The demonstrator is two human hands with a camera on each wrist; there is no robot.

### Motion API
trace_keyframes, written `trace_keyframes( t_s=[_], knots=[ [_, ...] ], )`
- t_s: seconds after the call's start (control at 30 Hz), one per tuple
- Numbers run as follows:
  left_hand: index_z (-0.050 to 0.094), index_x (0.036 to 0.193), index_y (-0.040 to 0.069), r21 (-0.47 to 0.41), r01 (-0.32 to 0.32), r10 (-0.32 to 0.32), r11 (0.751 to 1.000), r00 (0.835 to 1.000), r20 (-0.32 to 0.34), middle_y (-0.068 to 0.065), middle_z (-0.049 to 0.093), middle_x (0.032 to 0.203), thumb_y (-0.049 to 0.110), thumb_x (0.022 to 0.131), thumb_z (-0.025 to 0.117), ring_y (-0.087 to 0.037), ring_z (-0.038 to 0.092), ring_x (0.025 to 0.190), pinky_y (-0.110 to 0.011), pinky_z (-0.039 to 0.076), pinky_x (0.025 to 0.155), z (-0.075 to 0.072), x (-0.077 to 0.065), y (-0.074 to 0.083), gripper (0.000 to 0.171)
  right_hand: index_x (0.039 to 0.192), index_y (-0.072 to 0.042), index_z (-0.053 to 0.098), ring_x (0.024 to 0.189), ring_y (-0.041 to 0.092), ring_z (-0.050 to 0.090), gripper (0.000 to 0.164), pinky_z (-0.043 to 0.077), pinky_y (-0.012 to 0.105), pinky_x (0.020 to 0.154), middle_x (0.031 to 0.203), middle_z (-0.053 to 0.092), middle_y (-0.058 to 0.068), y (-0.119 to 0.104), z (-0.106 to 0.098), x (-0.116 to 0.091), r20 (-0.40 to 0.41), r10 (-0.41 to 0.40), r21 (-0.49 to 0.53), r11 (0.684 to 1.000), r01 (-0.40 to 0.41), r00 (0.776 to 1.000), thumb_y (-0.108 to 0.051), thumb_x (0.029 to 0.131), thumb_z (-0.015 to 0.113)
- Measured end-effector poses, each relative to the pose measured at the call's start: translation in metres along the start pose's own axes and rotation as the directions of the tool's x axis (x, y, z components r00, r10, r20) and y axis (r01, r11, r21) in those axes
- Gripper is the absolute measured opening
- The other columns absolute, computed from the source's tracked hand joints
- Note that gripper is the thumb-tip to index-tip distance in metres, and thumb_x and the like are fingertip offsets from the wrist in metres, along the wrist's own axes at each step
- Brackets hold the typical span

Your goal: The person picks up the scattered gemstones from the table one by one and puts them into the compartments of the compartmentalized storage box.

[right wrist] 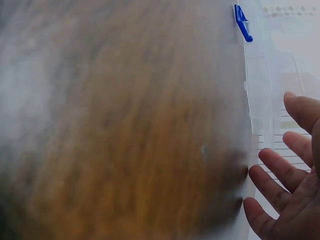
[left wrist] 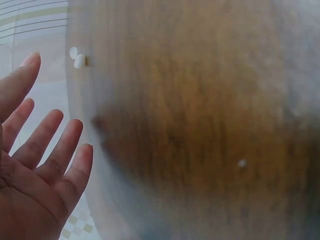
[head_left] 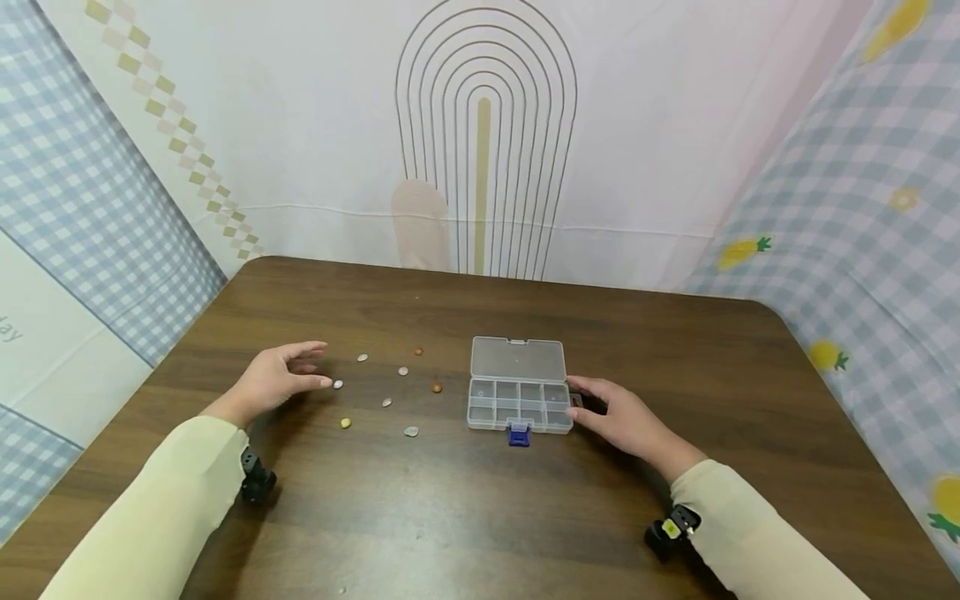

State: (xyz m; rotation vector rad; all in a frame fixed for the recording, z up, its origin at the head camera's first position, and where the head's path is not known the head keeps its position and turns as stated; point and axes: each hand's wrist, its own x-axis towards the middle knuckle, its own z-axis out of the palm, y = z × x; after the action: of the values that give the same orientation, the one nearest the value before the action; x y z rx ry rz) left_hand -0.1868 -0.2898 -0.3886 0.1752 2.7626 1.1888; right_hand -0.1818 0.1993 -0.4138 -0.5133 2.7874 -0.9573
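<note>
My left hand [head_left: 281, 379] is held over the left side of the table, its thumb tip beside a small white pebble-like piece [head_left: 338, 384]. In the left wrist view the fingers of the left hand [left wrist: 45, 165] are spread and loosely bent, with nothing between them. My right hand [head_left: 618, 417] is at the right end of a clear plastic compartment box [head_left: 517, 403], thumb and index fingertip at its edge. The box's lid [head_left: 517, 359] is laid back, and its blue latch [head_left: 519, 435] faces the front. In the right wrist view the right hand's fingers [right wrist: 280, 172] are apart and relaxed.
Between the left hand and the box lie several small pebble-like pieces, among them a yellow one [head_left: 346, 423], a brown one [head_left: 437, 387] and a pale one [head_left: 411, 431]. Behind the brown wooden table [head_left: 420, 517] hangs a patterned cloth [head_left: 315, 142].
</note>
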Motion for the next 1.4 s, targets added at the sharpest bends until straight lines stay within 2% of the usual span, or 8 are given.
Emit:
trace_keyframes(
  t_s=[0.3,0.53,0.77,1.13,1.4],
  knots=[
    [0.049,0.137,-0.003,0.101,-0.011,0.010,0.995,1.000,0.011,-0.026,0.053,0.134,0.021,0.084,0.076,-0.043,0.055,0.116,-0.054,0.045,0.095,0.005,0.003,0.000,0.064,0.141,-0.002,0.047,0.134,0.044,0.037,0.059,0.032,0.060,0.106,0.146,0.041,0.023,0.001,0.000,0.001,-0.010,-0.090,-0.056,0.994,0.090,0.996,-0.028,0.092,0.067],
    [0.053,0.132,-0.006,0.156,-0.043,0.042,0.987,0.999,0.010,-0.027,0.057,0.128,0.018,0.082,0.078,-0.043,0.054,0.115,-0.055,0.043,0.097,0.008,0.007,-0.001,0.060,0.145,-0.004,0.042,0.138,0.044,0.030,0.062,0.029,0.061,0.107,0.152,0.032,0.020,0.002,-0.001,0.001,0.032,-0.092,-0.058,0.994,0.093,0.995,-0.028,0.093,0.065],
    [0.057,0.127,-0.006,0.178,-0.052,0.047,0.983,0.998,0.032,-0.027,0.058,0.126,0.015,0.082,0.077,-0.044,0.053,0.117,-0.055,0.042,0.098,0.012,0.010,0.002,0.054,0.146,-0.006,0.042,0.138,0.046,0.027,0.061,0.027,0.063,0.107,0.154,0.030,0.019,0.001,-0.002,0.001,0.055,-0.082,-0.064,0.994,0.086,0.995,-0.030,0.094,0.063],
    [0.066,0.112,-0.007,0.230,-0.117,0.113,0.966,0.993,0.027,-0.022,0.062,0.107,0.007,0.077,0.079,-0.037,0.058,0.100,-0.049,0.048,0.087,0.018,0.014,0.001,0.040,0.145,-0.007,0.044,0.139,0.046,0.025,0.059,0.026,0.064,0.107,0.155,0.029,0.018,0.000,-0.002,0.001,0.068,-0.081,-0.074,0.994,0.086,0.994,-0.033,0.095,0.062],
    [0.067,0.109,-0.006,0.219,-0.091,0.087,0.971,0.996,0.026,-0.018,0.063,0.100,0.007,0.078,0.079,-0.027,0.056,0.088,-0.036,0.046,0.076,0.021,0.016,0.002,0.036,0.145,-0.007,0.044,0.139,0.046,0.025,0.059,0.026,0.064,0.107,0.155,0.029,0.018,-0.001,-0.002,0.001,0.070,-0.080,-0.078,0.993,0.086,0.994,-0.033,0.095,0.062]
  ],
)
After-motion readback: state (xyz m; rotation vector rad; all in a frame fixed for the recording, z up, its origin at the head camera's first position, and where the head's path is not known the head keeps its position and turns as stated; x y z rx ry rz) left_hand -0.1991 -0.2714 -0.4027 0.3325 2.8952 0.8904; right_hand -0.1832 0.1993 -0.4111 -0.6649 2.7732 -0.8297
